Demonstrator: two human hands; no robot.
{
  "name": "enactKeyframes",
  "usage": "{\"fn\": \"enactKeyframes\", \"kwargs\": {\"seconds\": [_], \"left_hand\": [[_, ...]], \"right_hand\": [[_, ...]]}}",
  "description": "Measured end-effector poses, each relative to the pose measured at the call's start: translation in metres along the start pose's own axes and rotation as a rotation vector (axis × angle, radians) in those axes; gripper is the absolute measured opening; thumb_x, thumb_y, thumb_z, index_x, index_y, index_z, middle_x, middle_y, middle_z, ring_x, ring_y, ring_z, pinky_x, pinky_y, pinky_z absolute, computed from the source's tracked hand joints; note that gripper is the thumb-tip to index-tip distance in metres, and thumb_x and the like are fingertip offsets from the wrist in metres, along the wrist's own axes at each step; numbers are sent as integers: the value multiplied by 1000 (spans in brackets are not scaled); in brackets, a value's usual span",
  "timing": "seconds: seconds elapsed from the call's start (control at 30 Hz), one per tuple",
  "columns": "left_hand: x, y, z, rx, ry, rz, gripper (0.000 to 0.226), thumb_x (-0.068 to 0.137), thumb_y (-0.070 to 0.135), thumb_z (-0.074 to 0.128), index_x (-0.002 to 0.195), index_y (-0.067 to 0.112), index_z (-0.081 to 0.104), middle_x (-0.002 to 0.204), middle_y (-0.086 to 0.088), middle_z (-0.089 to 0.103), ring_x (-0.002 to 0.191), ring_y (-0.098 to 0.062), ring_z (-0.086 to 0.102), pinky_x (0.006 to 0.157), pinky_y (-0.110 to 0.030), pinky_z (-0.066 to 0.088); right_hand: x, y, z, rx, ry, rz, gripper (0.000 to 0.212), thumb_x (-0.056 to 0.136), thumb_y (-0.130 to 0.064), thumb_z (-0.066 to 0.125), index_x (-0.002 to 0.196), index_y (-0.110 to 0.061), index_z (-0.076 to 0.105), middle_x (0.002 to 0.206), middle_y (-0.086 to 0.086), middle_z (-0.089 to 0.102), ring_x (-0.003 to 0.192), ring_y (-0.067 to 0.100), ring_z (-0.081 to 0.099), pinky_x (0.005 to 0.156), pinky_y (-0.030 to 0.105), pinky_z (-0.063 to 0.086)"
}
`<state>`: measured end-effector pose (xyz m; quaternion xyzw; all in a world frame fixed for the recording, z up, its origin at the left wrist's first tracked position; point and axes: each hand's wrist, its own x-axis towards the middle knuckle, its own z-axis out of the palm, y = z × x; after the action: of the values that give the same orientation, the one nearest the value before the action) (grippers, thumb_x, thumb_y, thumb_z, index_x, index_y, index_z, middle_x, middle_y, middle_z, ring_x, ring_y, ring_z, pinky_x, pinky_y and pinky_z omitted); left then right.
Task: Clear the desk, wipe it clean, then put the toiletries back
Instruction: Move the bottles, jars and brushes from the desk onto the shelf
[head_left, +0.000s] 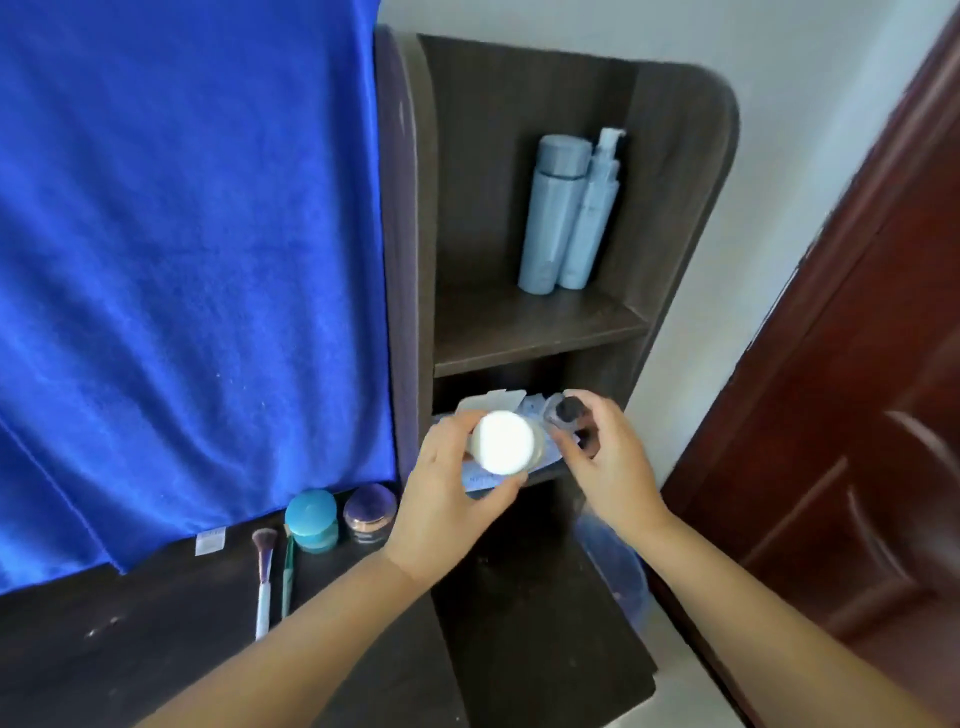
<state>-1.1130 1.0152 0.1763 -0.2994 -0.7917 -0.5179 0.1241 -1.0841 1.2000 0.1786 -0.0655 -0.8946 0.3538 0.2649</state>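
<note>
Two hands, two jars, two brushes

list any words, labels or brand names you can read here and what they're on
None can be read.
White tag on the blue towel: print too blurred.
Two pale blue bottles on the upper shelf: faint marks low down, too small.
Packets on the lower shelf: bluish print, blurred.
Purple-lidded jar: band lettering unreadable.

Both forearms bare, reaching fwd at abt the same height. Left hand gripping a white-capped jar, fingers curled over top, thumb underneath. Right hand just beside it, fingers pinching a small dark item, blurred, can't ID.
</note>
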Motion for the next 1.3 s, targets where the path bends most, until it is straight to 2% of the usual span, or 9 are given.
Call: {"fn": "enactKeyframes", "kwargs": {"seconds": [0.13,0.23,0.47,0.77,0.93,1.0,1.07,1.2,1.3], "left_hand": [[71,51,20,-112,38,63,49,74,25,74,113,30,45,112,9,51,107,-8,50,89,-20,44],[124,59,35,-65,61,21,48,74,31,73,115,26,48,115,4,54,107,-9,50,87,-22,42],[181,29,55,193,-20,-214,57,67,45,74,108,11,54,108,-8,61,104,-27,55,88,-45,48],[193,31,65,345,-33,-225,57,73,47,69,112,10,51,113,-10,57,107,-27,50,90,-46,45],[193,35,65,370,-35,-234,57,72,47,70,112,13,46,116,-8,53,110,-25,47,91,-44,43],[186,38,61,339,-13,-185,59,73,43,71,117,12,45,117,-8,52,112,-24,45,91,-43,43],[170,41,51,311,36,-76,55,77,37,69,120,12,45,113,-7,53,108,-21,46,88,-40,45],[110,36,20,222,59,159,29,84,28,59,111,21,50,95,6,52,87,-7,48,75,-27,48],[53,6,-9,256,-13,234,18,86,30,49,103,24,51,88,8,52,81,-2,45,67,-20,42]], "right_hand": [[57,-4,-49,28,163,-53,36,85,-15,65,119,-14,53,111,5,63,96,19,60,80,26,47],[97,-5,-63,-35,132,-26,31,85,-17,64,114,-12,54,105,5,64,86,16,58,73,21,39],[150,5,-51,-177,19,109,26,85,-23,64,105,-7,57,102,14,65,96,31,60,80,35,48],[171,1,-52,-367,-24,147,28,87,-28,62,103,-6,56,107,15,65,99,36,60,71,34,44],[170,3,-49,-349,13,126,34,87,-27,62,113,-7,52,114,16,63,104,36,59,79,38,48],[162,5,-52,-265,61,76,45,87,-23,61,127,-9,46,125,15,57,110,33,56,88,39,48],[147,3,-54,-186,124,-20,45,88,-20,59,130,-10,45,126,14,51,99,29,59,87,38,49],[96,-7,-41,-92,209,-300,20,91,-13,54,109,-7,57,100,8,55,70,12,51,64,25,44],[51,-13,-4,-61,71,-354,26,91,-26,44,103,-8,59,92,2,58,69,7,52,63,8,40]]}}
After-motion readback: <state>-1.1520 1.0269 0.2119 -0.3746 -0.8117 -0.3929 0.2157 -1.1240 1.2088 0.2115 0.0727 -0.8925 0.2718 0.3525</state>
